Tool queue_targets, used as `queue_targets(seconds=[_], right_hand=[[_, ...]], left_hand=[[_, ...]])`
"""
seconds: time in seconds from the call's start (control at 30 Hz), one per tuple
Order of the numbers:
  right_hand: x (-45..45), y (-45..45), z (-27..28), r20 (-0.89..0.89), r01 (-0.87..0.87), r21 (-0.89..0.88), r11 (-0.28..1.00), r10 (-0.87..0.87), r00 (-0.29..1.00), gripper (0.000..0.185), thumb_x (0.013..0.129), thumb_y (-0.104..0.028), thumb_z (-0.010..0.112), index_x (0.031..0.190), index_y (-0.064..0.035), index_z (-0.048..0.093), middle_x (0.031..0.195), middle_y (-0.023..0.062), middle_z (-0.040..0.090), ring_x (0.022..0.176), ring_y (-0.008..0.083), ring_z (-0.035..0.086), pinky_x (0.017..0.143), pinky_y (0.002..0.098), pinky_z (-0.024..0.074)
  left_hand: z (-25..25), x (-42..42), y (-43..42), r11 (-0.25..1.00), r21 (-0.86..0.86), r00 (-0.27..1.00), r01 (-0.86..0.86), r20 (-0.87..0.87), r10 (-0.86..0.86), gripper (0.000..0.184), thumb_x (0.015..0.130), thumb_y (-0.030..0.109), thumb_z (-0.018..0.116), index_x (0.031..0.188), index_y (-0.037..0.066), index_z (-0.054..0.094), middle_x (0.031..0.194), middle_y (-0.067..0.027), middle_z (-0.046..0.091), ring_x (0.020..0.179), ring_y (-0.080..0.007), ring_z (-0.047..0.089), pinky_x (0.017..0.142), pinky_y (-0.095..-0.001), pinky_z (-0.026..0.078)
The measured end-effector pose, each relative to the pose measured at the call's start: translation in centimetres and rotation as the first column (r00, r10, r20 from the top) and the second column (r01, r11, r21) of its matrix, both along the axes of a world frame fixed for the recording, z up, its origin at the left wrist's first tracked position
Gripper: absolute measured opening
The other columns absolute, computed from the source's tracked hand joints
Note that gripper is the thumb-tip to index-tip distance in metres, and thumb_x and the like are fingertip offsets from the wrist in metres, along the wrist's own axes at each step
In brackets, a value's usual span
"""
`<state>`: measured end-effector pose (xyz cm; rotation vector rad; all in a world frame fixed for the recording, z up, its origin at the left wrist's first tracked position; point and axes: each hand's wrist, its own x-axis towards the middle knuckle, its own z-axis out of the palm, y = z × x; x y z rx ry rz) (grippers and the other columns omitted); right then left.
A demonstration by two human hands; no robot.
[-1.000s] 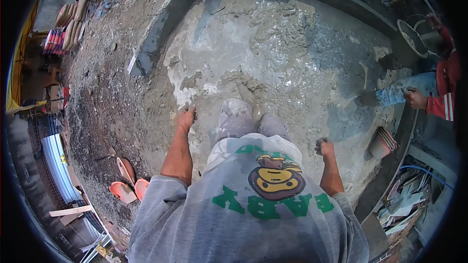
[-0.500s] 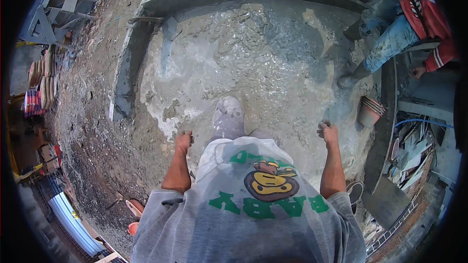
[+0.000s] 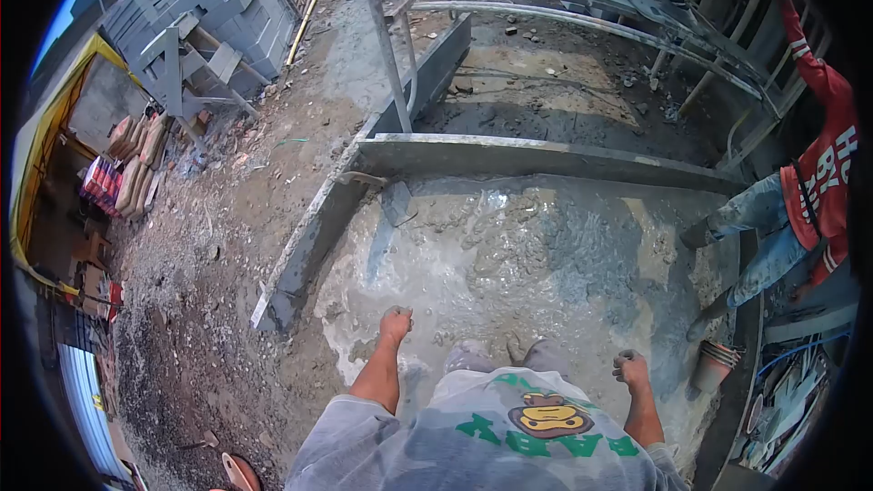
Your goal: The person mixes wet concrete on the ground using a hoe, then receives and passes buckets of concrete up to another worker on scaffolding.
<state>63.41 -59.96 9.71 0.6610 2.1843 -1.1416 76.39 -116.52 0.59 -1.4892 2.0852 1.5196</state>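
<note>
My left hand (image 3: 396,323) hangs in front of me over the wet concrete (image 3: 536,255), fingers curled in, with nothing seen in it. On the other side, my right hand (image 3: 629,368) is also loosely closed and apparently holds nothing. Both are clear of the concrete surface. A stack of buckets (image 3: 716,366) stands to the right of my right hand. Beyond my left hand, a flat square-bladed tool (image 3: 397,204) rests at the corner of the form boards (image 3: 546,159). My legs show below the shirt, spattered with grey.
A co-worker in a red top (image 3: 823,164) stands at the right edge of the concrete, one arm raised toward the scaffolding (image 3: 582,14). Stacked blocks (image 3: 209,18) and sacks (image 3: 141,164) lie at left, with a sandal (image 3: 240,471) on the gravel.
My view has tilted up, bringing the scaffolding and block pile into sight. My left hand has swung forward. The co-worker's arm now shows raised.
</note>
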Motion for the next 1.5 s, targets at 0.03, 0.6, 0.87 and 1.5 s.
queue_targets(seconds=[0.03,0.6,0.87,1.5], right_hand=[[-0.2,0.2,1.0,-0.027,0.025,0.050,0.998,-0.024,0.999,0.026,0.076,-0.010,0.061,0.099,-0.0005,0.055,0.075,0.0111,0.061,0.055,0.0204,0.061,0.045,0.0306,0.0462],[5.5,5.6,-5.8,0.133,0.372,0.035,0.928,-0.373,0.918,0.015,0.076,-0.006,0.056,0.091,-0.0003,0.058,0.072,0.0114,0.060,0.051,0.0226,0.060,0.042,0.0344,0.0481],[1.5,7.6,-10.8,0.297,0.451,0.138,0.882,-0.471,0.831,0.016,0.078,-0.015,0.063,0.089,-0.0032,0.059,0.073,0.0104,0.062,0.054,0.0216,0.061,0.047,0.0352,0.0506],[-16.8,20.9,-6.4,-0.108,0.813,0.024,0.582,-0.807,0.581,0.026,0.072,-0.028,0.059,0.080,-0.0038,0.067,0.094,0.0193,0.065,0.092,0.0321,0.062,0.081,0.0364,0.0481]], left_hand=[[-1.5,0.4,-0.5,0.998,0.033,0.998,-0.058,-0.036,0.059,0.029,0.086,0.030,0.059,0.080,0.002,0.060,0.064,-0.0071,0.062,0.053,-0.0134,0.056,0.052,-0.0284,0.045],[-2.7,-7.2,3.1,0.975,0.148,0.978,0.168,0.096,-0.183,0.028,0.085,0.028,0.058,0.089,0.001,0.059,0.065,-0.0084,0.062,0.052,-0.0164,0.057,0.046,-0.0303,0.043],[0.3,-22.9,9.3,0.926,0.168,0.935,0.338,0.052,-0.351,0.023,0.086,0.028,0.058,0.082,0.006,0.055,0.065,-0.0059,0.059,0.049,-0.0139,0.054,0.043,-0.0265,0.039],[13.5,-63.1,42.6,0.394,0.060,0.396,0.917,-0.227,-0.890,0.018,0.088,0.024,0.058,0.079,0.007,0.057,0.062,-0.0016,0.056,0.051,-0.0103,0.051,0.047,-0.0254,0.040]])
